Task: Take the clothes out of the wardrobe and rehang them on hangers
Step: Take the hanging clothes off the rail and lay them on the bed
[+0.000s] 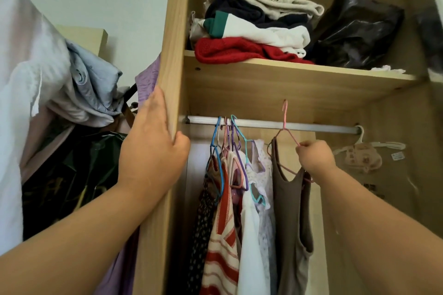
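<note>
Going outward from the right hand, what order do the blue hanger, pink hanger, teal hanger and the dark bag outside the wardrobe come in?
1. The pink hanger, pinched in the right hand.
2. The teal hanger, leftward on the rail.
3. The blue hanger, farther left on the rail.
4. The dark bag, outside the wardrobe, far left.

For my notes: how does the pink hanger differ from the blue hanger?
The pink hanger has its hook above the rail; the blue hanger is hooked on it. The right hand pinches the pink hanger; no hand touches the blue hanger. Both are thin, coloured hangers.
</note>
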`<state>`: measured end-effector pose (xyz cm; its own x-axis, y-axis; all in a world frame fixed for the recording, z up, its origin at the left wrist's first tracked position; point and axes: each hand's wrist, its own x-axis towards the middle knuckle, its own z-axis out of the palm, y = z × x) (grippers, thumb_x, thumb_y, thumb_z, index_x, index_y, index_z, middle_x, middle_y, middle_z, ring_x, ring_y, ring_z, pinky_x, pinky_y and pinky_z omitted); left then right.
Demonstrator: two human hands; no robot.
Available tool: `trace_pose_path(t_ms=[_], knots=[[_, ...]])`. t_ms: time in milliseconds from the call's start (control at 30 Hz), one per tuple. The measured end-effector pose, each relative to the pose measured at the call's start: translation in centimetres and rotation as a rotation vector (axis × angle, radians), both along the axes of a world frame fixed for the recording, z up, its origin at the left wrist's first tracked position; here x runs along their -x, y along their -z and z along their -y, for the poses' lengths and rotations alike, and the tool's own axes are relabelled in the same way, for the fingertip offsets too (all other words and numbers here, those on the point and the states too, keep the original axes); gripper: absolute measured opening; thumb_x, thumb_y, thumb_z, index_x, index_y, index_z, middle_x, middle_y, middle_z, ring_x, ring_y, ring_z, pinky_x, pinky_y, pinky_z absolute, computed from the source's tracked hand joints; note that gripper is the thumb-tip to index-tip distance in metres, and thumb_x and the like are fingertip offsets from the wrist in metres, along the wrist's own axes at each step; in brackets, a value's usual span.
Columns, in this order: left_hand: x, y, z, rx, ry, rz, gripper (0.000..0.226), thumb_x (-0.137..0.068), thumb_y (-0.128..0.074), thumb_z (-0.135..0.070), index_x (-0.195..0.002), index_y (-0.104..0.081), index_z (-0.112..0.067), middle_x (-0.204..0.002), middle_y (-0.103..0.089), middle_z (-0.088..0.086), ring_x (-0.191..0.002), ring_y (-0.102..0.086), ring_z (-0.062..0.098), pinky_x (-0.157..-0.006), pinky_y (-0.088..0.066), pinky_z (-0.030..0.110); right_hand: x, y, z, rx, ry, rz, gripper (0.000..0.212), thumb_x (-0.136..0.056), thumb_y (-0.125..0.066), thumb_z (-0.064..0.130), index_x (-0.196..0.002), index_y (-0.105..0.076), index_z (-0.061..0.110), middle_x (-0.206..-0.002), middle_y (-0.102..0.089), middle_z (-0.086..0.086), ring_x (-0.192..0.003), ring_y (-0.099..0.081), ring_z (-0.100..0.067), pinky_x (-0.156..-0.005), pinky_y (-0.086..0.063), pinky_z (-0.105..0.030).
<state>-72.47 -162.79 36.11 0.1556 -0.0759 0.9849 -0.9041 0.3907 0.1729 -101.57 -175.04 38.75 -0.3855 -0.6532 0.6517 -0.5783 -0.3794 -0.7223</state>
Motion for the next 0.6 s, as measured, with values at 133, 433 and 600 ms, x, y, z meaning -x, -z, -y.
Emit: trace_pose_path(t_ms=[133,433,600], knots=[[0.2,0.2,-0.2,0.003,0.030,-0.004,0.078,-0.085,-0.056,-0.015,-0.151,-0.013,-0.010,-0.156,-0.025,0.007,-0.142,-0.023,0.018,-0.108,-0.028,0.033,1.9,-1.0,-1.3,-0.012,0.074,-0.023,0.017,-0.095,-0.047,0.012,-0.097,-0.063,0.007,-0.087,-0.064,-0.017,-0.072,-0.058,-0.031,-0.048,-0.040,-0.026],[0.3,0.2,-0.7,-0.031,0.017,-0.012,0.077,-0.084,-0.057,-0.013,-0.150,-0.017,-0.006,-0.150,-0.033,0.015,-0.136,-0.033,0.029,-0.103,-0.036,0.042,4.5,1.0,-5.9,-0.054,0.120,0.014,0.014,-0.095,-0.050,0.019,-0.098,-0.064,0.015,-0.086,-0.063,-0.008,-0.075,-0.062,-0.027,-0.065,-0.057,-0.040],[0.1,0.2,-0.7,-0.068,0.046,-0.018,0.078,-0.083,-0.057,-0.011,-0.149,-0.018,-0.003,-0.151,-0.031,0.017,-0.137,-0.031,0.032,-0.103,-0.036,0.047,6.0,1.6,-8.8,-0.039,0.147,0.050,0.015,-0.093,-0.057,0.019,-0.102,-0.066,0.012,-0.085,-0.063,-0.006,-0.067,-0.058,-0.020,-0.050,-0.046,-0.028]])
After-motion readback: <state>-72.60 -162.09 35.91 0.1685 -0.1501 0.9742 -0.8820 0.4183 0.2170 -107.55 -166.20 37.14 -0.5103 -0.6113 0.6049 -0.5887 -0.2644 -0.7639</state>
